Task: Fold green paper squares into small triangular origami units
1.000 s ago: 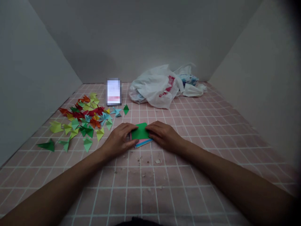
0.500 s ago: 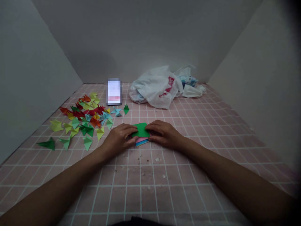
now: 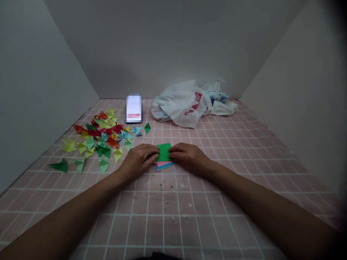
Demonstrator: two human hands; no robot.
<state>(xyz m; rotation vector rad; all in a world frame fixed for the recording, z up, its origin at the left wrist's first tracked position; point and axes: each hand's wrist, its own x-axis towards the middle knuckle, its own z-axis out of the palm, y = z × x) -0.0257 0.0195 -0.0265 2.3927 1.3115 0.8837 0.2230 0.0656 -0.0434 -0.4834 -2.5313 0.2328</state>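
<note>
A small green paper (image 3: 164, 152) with rounded corners lies between my hands, over a stack of pink and blue paper (image 3: 166, 165) that shows at its near edge. My left hand (image 3: 142, 156) pinches the green paper's left edge, thumb and fingers close together. On the opposite side, the fingers of my right hand (image 3: 189, 157) are closed on its right edge. Both hands rest low over the pink grid-patterned surface (image 3: 206, 231).
Many folded paper pieces (image 3: 102, 150) in red, yellow, green and blue spread over the left side. A lit phone (image 3: 133, 108) stands behind them. White plastic bags (image 3: 181, 103) lie at the back. Small scraps (image 3: 183, 186) dot the surface nearer me. Walls rise left, right and behind.
The whole view has shifted slightly, with things lower and a little to the right. The green paper now looks more upright and square between my fingers; both hands still hold it.
</note>
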